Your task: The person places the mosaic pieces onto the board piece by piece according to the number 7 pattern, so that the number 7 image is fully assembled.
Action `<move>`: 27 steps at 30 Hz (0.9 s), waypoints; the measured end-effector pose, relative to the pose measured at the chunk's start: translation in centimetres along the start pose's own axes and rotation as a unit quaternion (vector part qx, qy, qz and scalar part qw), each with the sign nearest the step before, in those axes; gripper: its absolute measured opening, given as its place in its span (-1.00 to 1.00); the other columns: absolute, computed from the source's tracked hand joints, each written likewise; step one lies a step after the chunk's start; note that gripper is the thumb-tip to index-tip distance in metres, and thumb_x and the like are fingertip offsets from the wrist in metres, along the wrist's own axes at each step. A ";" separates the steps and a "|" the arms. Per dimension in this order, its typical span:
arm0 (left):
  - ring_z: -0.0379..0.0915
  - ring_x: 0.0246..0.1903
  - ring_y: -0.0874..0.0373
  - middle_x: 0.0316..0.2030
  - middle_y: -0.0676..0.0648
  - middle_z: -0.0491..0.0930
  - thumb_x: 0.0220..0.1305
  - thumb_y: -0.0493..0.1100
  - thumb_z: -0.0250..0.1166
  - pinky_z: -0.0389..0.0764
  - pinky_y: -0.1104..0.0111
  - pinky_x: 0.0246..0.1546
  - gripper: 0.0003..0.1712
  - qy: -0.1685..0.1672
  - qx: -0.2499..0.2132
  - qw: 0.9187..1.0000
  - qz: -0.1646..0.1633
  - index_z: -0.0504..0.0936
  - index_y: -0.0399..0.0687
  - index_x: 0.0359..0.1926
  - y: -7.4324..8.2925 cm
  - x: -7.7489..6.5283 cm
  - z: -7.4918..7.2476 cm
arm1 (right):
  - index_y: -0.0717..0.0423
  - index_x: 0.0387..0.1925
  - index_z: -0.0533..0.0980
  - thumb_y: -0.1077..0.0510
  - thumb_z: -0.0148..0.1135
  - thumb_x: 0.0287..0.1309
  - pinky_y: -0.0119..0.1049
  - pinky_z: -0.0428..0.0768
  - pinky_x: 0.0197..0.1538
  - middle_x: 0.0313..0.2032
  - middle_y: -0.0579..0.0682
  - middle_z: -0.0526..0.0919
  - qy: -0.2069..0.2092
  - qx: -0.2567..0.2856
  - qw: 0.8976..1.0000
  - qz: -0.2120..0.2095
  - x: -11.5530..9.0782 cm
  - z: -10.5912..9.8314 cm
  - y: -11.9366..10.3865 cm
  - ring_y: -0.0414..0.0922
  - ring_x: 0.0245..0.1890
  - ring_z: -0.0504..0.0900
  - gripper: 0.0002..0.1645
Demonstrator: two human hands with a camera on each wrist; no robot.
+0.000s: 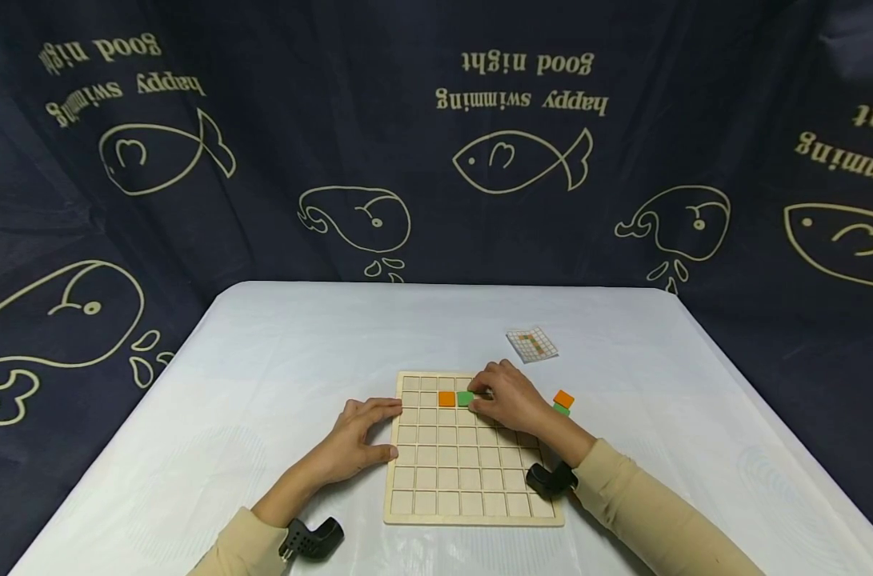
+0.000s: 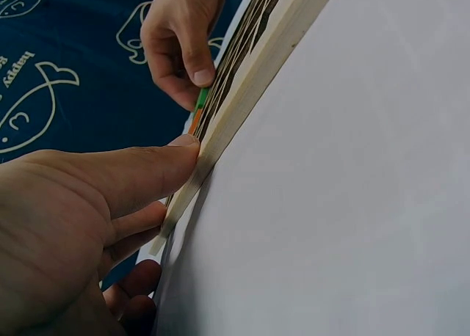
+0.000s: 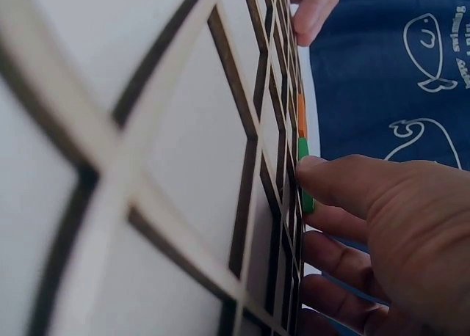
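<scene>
A wooden grid board (image 1: 436, 456) lies on the table. In its second row from the far side sits an orange square tile (image 1: 446, 398), with a green square tile (image 1: 466, 398) directly to its right. My right hand (image 1: 511, 398) pinches the green tile between thumb and fingers, as the right wrist view shows with the tile (image 3: 305, 154) under the thumb tip. On the other side, my left hand (image 1: 353, 440) rests at the board's left edge. Its thumb (image 2: 158, 171) and extended fingers touch the wooden rim (image 2: 242, 105).
Right of the board lie another orange tile (image 1: 563, 398) and a green tile (image 1: 562, 409), partly overlapping in view. Beyond the board is a small pattern card (image 1: 532, 345) printed with a grid. A dark cloth (image 1: 436, 160) with fish drawings hangs behind the white table (image 1: 321, 344).
</scene>
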State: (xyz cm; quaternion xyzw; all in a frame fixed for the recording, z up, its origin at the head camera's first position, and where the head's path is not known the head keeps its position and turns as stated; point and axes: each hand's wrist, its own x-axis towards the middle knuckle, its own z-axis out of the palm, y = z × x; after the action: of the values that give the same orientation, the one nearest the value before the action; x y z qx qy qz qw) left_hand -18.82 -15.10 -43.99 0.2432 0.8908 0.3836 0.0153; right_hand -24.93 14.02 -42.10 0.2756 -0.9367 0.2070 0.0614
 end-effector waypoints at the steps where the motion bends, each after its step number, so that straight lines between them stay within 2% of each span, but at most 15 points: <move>1: 0.10 -0.03 0.17 0.31 0.03 0.34 0.06 -0.07 0.40 0.18 0.26 0.00 -0.32 0.000 0.000 1.000 -0.001 0.46 -0.09 0.23 0.0 0.0 0.0 | -0.02 -0.27 0.65 0.03 0.38 0.00 -0.35 0.33 -0.26 -0.36 -0.12 0.55 0.000 0.000 1.000 0.000 0.0 0.0 0.0 -0.24 -0.35 0.31 -0.78; 27: 0.09 -0.02 0.16 0.31 0.03 0.34 0.07 -0.06 0.40 0.17 0.25 0.01 -0.32 -0.004 -0.003 1.000 -0.002 0.45 -0.09 0.24 0.1 0.0 0.0 | -0.01 -0.25 0.65 0.00 0.40 -0.02 -0.32 0.37 -0.22 -0.33 -0.11 0.55 -0.005 -0.004 1.000 -0.005 -0.1 -0.1 -0.1 -0.23 -0.32 0.34 -0.73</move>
State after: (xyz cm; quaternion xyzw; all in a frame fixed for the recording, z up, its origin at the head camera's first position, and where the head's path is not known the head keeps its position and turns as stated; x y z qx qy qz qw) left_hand -18.83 -15.09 -43.91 0.2432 0.8901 0.3850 0.0200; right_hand -24.82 14.03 -42.00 0.2813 -0.9362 0.2020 0.0593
